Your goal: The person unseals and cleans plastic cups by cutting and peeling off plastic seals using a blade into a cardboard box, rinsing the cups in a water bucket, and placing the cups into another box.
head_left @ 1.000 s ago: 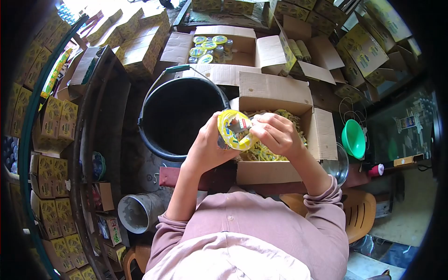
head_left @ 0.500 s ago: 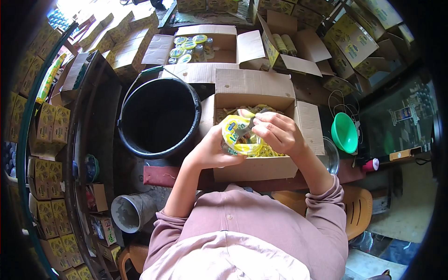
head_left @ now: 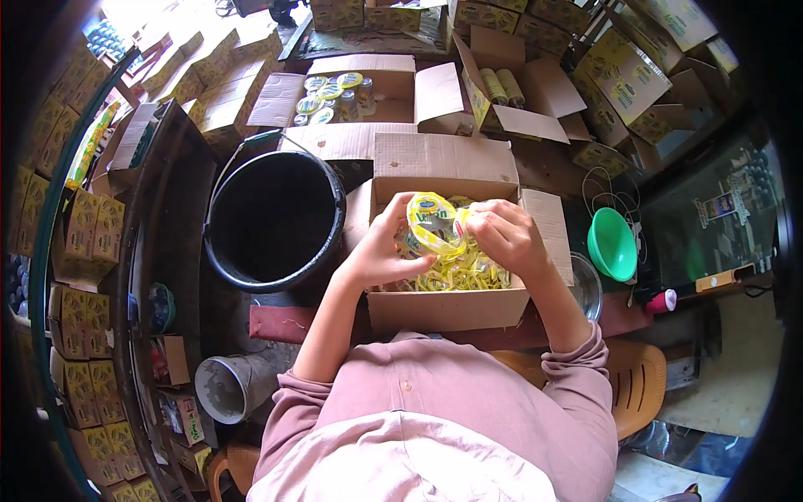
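A clear container with a yellow "Lemon" label ring (head_left: 425, 207) is held over an open cardboard box (head_left: 443, 308). My left hand (head_left: 383, 251) wraps round its left side and underside, thumb below. My right hand (head_left: 507, 238) pinches at the right edge of the yellow ring; whether its fingertips grip the label itself is hard to make out. Yellow strips and wrappers (head_left: 468, 274) fill the box beneath both hands.
A large black bucket (head_left: 219, 230) stands left of the box. Behind is a carton (head_left: 393, 94) with yellow-lidded containers (head_left: 324, 96). A green bowl (head_left: 611, 244) sits at the right, a grey bucket (head_left: 224, 390) at the lower left.
The view has shifted, so the boxes and bucket sit further left. The container is tilted differently in my left hand, and my right hand has stayed close to its edge.
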`<action>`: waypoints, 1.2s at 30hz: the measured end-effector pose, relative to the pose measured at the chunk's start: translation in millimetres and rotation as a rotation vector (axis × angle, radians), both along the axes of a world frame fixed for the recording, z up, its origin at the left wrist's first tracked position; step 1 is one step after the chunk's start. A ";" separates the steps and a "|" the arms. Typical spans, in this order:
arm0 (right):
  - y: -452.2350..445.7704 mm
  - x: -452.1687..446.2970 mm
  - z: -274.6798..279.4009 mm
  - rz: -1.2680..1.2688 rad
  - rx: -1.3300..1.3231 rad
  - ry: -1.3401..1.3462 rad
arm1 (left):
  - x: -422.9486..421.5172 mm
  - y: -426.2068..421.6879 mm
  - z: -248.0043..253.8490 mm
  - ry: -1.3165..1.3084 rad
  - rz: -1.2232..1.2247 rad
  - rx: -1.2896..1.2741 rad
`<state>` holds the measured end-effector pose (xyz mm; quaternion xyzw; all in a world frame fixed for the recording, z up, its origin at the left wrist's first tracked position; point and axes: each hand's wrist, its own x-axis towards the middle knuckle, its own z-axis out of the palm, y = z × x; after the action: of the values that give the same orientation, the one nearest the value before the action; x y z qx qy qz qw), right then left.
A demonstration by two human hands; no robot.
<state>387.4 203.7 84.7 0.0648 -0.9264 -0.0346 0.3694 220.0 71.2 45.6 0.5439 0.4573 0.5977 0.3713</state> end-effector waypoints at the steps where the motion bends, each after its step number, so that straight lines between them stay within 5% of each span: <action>1: 0.8 0.4 -0.5 -0.007 0.003 -0.012 | 0.9 0.6 1.1 0.060 0.024 0.009; 8: 0.4 -5.6 -7.4 -0.002 0.029 -0.027 | 18.9 7.4 -2.1 0.300 0.343 0.091; 14: 1.8 -7.0 -4.5 0.045 0.025 -0.041 | 6.5 4.0 -1.2 0.318 0.127 0.100; 26: -6.7 -2.0 2.0 0.164 0.018 -0.006 | 0.0 -2.0 2.5 -0.348 -0.677 -0.376; 30: -8.6 -4.3 4.4 0.187 -0.009 0.011 | 2.4 14.6 -18.3 -0.393 -1.040 -0.234; 33: -2.6 -5.6 0.8 0.152 -0.020 0.021 | 3.1 17.1 -19.5 -0.629 -1.055 -0.266; 36: 8.6 -3.0 -5.3 0.080 -0.004 0.008 | 0.4 16.8 -24.7 -0.612 -0.702 -0.292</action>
<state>384.4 212.3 79.4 0.1008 -0.9217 -0.0181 0.3742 220.4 88.0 21.0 0.4068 0.1954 0.4985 0.7402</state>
